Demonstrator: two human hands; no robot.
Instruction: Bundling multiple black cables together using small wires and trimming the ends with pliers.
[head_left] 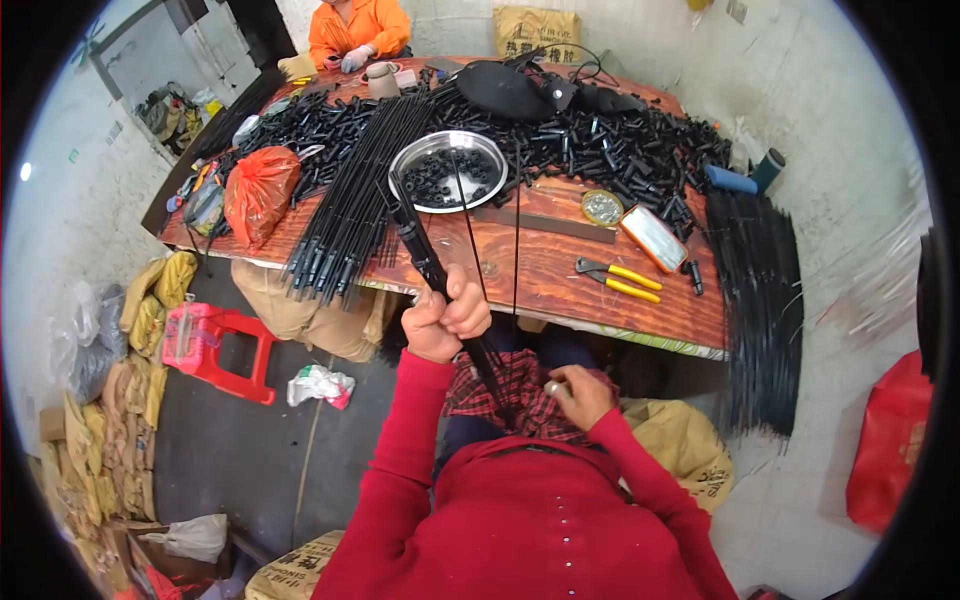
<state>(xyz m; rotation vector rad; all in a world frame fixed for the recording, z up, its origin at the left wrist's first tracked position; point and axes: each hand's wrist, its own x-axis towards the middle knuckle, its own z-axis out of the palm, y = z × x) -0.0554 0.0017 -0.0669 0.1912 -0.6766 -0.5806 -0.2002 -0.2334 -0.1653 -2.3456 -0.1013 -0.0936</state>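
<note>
Pale walls (850,130), reddish table (550,275), perhaps handheld rods (421,248)

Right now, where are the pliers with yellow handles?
In the head view, the pliers lie right of centre on the table, just below the orange-rimmed case.

The held black piece (424,255) looks like smooth, glossy plastic, the tabletop (540,275) shiny grained wood, the round dish (440,207) polished metal, the stool (262,362) smooth plastic, the tied bag (260,195) thin crinkled plastic, the checked cloth (520,375) matt woven fabric.
</note>
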